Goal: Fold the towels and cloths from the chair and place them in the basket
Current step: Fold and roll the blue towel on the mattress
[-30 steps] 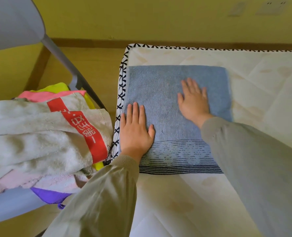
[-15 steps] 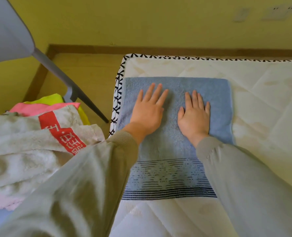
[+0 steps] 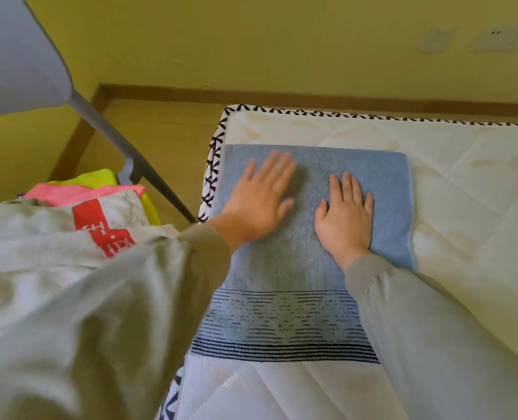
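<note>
Half of the white red-banded towel [image 3: 39,237] at eight o'clock lost behind a sleeve [image 3: 115,313]. Left hand [image 3: 256,204] blurred, right hand [image 3: 347,219] sharp at its three o'clock; both flat on the blue towel [image 3: 291,259] atop the mattress [image 3: 464,207], fingers straight, gripping nothing.

Light was soft, even and fairly bright, with a yellow-green cast off the walls; its source was not visible. The white quilted mattress [image 3: 464,207] was brightest toward the right. The blue terry towel [image 3: 312,256] was greyer in its middle, where a soft shadow lay just right of the left hand [image 3: 259,201]. That hand's fingertips were smeared by motion blur, and the grey-green left sleeve [image 3: 115,313] was badly blurred in the foreground. The brown wooden skirting board [image 3: 282,97] bowed with wide-angle distortion. The pale wall plates [image 3: 500,40] were soft and indistinct.
</note>
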Action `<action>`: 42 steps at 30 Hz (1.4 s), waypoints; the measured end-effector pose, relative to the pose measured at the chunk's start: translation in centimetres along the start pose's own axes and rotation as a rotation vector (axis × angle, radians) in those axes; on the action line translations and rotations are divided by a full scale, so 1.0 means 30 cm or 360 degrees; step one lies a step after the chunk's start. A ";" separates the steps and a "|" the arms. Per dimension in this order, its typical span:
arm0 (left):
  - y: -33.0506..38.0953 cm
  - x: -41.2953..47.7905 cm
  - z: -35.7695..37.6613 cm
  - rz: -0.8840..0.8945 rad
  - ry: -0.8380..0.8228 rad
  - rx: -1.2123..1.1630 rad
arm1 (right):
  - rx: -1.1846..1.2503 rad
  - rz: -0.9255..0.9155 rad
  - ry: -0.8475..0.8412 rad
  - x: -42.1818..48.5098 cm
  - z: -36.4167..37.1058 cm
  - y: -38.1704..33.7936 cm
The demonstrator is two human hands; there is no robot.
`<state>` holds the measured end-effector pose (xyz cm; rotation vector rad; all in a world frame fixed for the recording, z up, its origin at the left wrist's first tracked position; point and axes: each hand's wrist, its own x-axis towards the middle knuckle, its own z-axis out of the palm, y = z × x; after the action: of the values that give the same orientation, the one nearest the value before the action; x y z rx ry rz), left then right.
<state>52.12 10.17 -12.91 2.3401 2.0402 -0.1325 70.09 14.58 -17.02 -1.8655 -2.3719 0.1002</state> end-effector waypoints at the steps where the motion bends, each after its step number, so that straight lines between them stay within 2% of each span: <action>1: 0.005 -0.033 0.036 0.0099 -0.0069 -0.0006 | 0.0010 0.0004 0.0003 0.000 -0.001 0.000; 2: -0.019 -0.063 0.068 0.0092 -0.0108 -0.0011 | 0.0016 0.0002 -0.0001 -0.001 -0.001 -0.001; 6: -0.127 -0.045 0.064 -0.0338 -0.0096 0.0088 | 0.0002 -0.0001 0.0005 0.003 0.003 -0.005; 8: -0.069 -0.031 0.005 -0.0481 -0.0015 -0.0141 | -0.0008 -0.0008 -0.0002 0.004 0.003 -0.004; 9: -0.010 -0.038 -0.014 -0.0479 0.0051 -0.0327 | -0.0007 -0.0003 -0.0001 0.004 0.002 -0.003; 11: 0.113 -0.116 0.007 -0.0272 0.0071 -0.0559 | -0.0001 0.0014 -0.0003 0.002 0.000 -0.004; 13: 0.198 -0.243 0.088 -0.0051 0.0011 -0.0397 | -0.0028 0.0018 -0.0002 -0.001 0.001 -0.007; 17: 0.188 -0.294 0.173 -0.0226 0.0123 -0.0342 | -0.0049 0.0022 -0.0045 0.007 -0.010 -0.016; 21: 0.198 -0.286 0.158 -0.0167 0.0069 -0.0378 | -0.0155 0.0032 -0.0135 -0.014 -0.028 -0.005; 24: 0.185 -0.294 0.158 -0.0161 0.0062 -0.0376 | -0.0148 0.0267 -0.0140 -0.036 -0.039 0.075; 27: 0.180 -0.294 0.151 -0.0127 0.0054 -0.0399 | -0.0007 0.0670 -0.0042 -0.062 -0.056 0.175; 32: 0.185 -0.289 0.149 -0.0091 -0.0046 -0.0313 | 0.0271 0.1003 0.0260 -0.083 -0.072 0.178; 34: 0.179 -0.282 0.142 -0.0063 -0.0103 -0.0296 | 0.0558 0.1227 0.0248 -0.074 -0.099 0.168; 36: 0.170 -0.274 0.130 -0.0036 -0.0190 -0.0308 | 0.0809 0.1387 0.0121 -0.065 -0.133 0.164; 40: 0.191 -0.249 0.061 -0.0070 -0.0405 0.0057 | 0.1023 0.1272 0.0067 -0.078 -0.202 0.111; 42: 0.220 -0.240 0.031 -0.0120 -0.0451 0.0096 | 0.1127 0.1146 0.0111 -0.091 -0.228 0.061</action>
<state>57.66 2.08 -13.42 2.1299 2.0087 -0.5031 73.43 12.19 -10.62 -2.1217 -1.2345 0.7931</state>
